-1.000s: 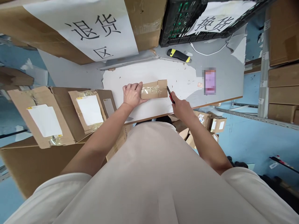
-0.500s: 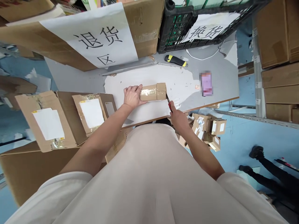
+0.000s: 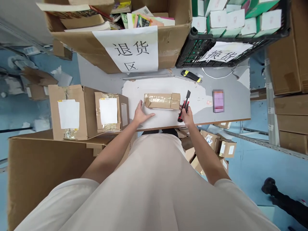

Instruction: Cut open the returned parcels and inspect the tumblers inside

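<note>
A long, narrow cardboard box (image 3: 160, 101) with shiny tape along its top lies on the white tabletop (image 3: 156, 120). My left hand (image 3: 141, 114) is at the box's near left corner, thumb and fingers spread, holding nothing. In my right hand (image 3: 187, 116) is a red and black box cutter (image 3: 184, 107), its blade pointing away from me, beside the box's right end. Some fingers of that hand reach toward the box; whether they touch it I cannot tell.
Behind stand a large carton (image 3: 173, 45) of books and a black crate (image 3: 186, 53) of green-and-white boxes. A yellow-black cutter (image 3: 191, 76), a white cable (image 3: 216, 77) and a phone (image 3: 218, 101) lie on the table. Labelled cartons (image 3: 108, 110) stand at left; a person's leg (image 3: 286, 200) shows lower right.
My left hand has let go of the box and opened. My right hand has drawn the cutter off the box's right end and turned its blade away from me. The view has shifted.
</note>
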Demonstrator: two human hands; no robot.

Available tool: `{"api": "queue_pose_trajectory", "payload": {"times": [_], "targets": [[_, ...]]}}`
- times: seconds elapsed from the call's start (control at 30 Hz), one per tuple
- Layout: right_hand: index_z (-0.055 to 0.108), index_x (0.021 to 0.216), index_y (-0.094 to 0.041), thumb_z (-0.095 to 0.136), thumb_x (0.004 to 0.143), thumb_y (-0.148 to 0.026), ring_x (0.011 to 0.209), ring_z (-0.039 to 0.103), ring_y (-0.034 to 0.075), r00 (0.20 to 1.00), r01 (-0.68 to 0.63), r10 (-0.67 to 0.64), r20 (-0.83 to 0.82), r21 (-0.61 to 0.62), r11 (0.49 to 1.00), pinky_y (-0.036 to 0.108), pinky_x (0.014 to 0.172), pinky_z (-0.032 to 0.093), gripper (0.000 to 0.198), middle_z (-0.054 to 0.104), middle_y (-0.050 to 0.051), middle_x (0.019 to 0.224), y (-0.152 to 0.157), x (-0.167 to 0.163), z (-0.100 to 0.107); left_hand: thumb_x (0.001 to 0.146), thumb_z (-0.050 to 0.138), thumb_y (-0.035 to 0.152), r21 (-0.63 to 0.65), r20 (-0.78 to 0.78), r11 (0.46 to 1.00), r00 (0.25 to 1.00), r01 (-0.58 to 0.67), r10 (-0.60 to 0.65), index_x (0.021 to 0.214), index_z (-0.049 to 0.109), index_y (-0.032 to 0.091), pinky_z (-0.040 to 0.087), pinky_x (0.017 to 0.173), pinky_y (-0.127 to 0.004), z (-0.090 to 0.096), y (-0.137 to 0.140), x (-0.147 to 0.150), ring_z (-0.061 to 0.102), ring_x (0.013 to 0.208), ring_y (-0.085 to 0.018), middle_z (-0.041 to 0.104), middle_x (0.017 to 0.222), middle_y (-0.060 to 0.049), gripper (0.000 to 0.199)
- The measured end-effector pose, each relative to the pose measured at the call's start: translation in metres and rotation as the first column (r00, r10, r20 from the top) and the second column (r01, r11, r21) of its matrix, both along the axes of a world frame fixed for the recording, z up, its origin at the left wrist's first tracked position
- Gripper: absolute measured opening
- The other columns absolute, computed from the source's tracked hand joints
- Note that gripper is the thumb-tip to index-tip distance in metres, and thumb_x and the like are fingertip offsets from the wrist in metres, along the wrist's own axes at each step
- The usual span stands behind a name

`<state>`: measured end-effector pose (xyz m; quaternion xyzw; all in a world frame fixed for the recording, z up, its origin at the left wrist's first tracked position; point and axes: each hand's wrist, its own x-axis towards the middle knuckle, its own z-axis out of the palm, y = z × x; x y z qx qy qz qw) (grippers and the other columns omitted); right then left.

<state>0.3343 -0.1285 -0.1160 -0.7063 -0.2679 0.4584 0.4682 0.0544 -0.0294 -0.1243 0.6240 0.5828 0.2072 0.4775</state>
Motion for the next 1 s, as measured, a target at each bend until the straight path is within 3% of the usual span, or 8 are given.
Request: {"api": "queue_pose_trajectory", "payload": {"times": [0.07, 0.17, 0.33, 0.53, 0.63, 0.73, 0.87, 1.0], "targets": [[0.048, 0.103, -0.024, 0.055, 0.078, -0.055, 0.084, 0.064, 0.016, 0.999, 0.014, -0.014, -0.034, -0.016, 1.000, 0.032, 0.070, 0.053, 0.041, 0.066, 0.005, 0.102, 0.009, -0.004, -0.008, 0.059, 0.082, 0.048, -0.103, 0.086, 0.995, 0.996, -0.004, 0.013, 0.142, 0.039, 0.015, 0.041, 0.108, -0.049, -0.014, -0.010, -0.003, 0.045, 0.134, -0.034, 0.046, 0.144, -0.020, 0.099], [0.048, 0.099, -0.024, 0.056, 0.077, -0.054, 0.077, 0.062, 0.014, 0.999, 0.012, -0.013, -0.034, -0.024, 1.000, 0.031, 0.069, 0.052, 0.038, 0.064, 0.001, 0.091, 0.012, -0.006, -0.005, 0.075, 0.069, 0.038, -0.117, 0.198, 0.993, 0.980, -0.001, 0.025, 0.127, 0.055, 0.015, 0.046, 0.104, -0.044, -0.020, -0.015, -0.001, 0.058, 0.122, -0.027, 0.062, 0.128, -0.015, 0.059], [0.047, 0.104, -0.025, 0.054, 0.079, -0.056, 0.096, 0.063, 0.017, 0.998, -0.033, 0.035, -0.058, 0.038, 0.999, 0.033, 0.078, 0.053, 0.041, 0.065, 0.006, 0.113, 0.014, 0.002, 0.015, 0.082, 0.060, 0.038, 0.028, 0.130, 0.992, 0.985, -0.121, 0.116, 0.116, 0.064, 0.014, 0.054, 0.090, -0.038, -0.003, -0.014, 0.002, 0.068, 0.097, -0.022, 0.070, 0.109, -0.012, 0.041], [0.052, 0.102, -0.023, 0.055, 0.079, -0.056, 0.093, 0.061, 0.018, 0.988, -0.130, 0.133, 0.078, -0.039, 0.991, 0.035, 0.083, 0.051, 0.041, 0.066, 0.007, 0.106, 0.009, 0.008, 0.013, 0.086, 0.055, 0.036, -0.044, 0.002, 0.990, 0.991, -0.132, 0.133, 0.108, 0.068, 0.012, 0.054, 0.087, -0.038, -0.001, -0.018, 0.008, 0.067, 0.089, -0.021, 0.072, 0.103, -0.012, 0.035], [0.053, 0.101, -0.022, 0.056, 0.078, -0.053, 0.091, 0.060, 0.017, 0.985, -0.146, 0.151, 0.086, -0.059, 0.987, 0.035, 0.084, 0.050, 0.039, 0.065, 0.005, 0.103, 0.003, 0.006, 0.005, 0.086, 0.055, 0.034, -0.049, 0.029, 0.988, 0.988, -0.149, 0.150, 0.115, 0.066, 0.013, 0.052, 0.092, -0.039, -0.009, -0.024, 0.007, 0.066, 0.096, -0.021, 0.068, 0.114, -0.013, 0.038], [0.052, 0.106, -0.024, 0.056, 0.079, -0.051, 0.084, 0.059, 0.014, 0.992, -0.123, 0.124, 0.013, -0.028, 0.992, 0.033, 0.078, 0.050, 0.039, 0.064, 0.005, 0.113, -0.006, 0.005, 0.001, 0.086, 0.051, 0.027, -0.079, 0.087, 0.983, 0.982, -0.163, 0.170, 0.122, 0.062, 0.014, 0.047, 0.102, -0.041, -0.020, -0.030, 0.002, 0.064, 0.108, -0.022, 0.065, 0.123, -0.013, 0.040], [0.051, 0.107, -0.024, 0.063, 0.072, -0.040, 0.069, 0.055, 0.011, 0.999, -0.043, 0.043, -0.001, -0.037, 0.998, 0.028, 0.065, 0.049, 0.041, 0.064, 0.005, 0.118, -0.018, 0.005, 0.001, 0.073, 0.059, 0.016, -0.204, 0.161, 0.971, 0.974, -0.127, 0.161, 0.139, 0.048, 0.018, 0.045, 0.106, -0.046, -0.033, -0.038, -0.007, 0.058, 0.122, -0.027, 0.055, 0.138, -0.014, 0.066], [0.053, 0.108, -0.024, 0.073, 0.058, -0.030, 0.066, 0.051, 0.009, 0.997, -0.071, 0.069, -0.041, -0.040, 0.997, 0.028, 0.065, 0.047, 0.055, 0.065, 0.003, 0.112, -0.022, 0.001, -0.005, 0.064, 0.072, 0.020, -0.255, 0.203, 0.964, 0.971, -0.074, 0.128, 0.145, 0.040, 0.016, 0.040, 0.110, -0.047, -0.041, -0.042, -0.006, 0.046, 0.134, -0.032, 0.043, 0.149, -0.015, 0.087]]}}
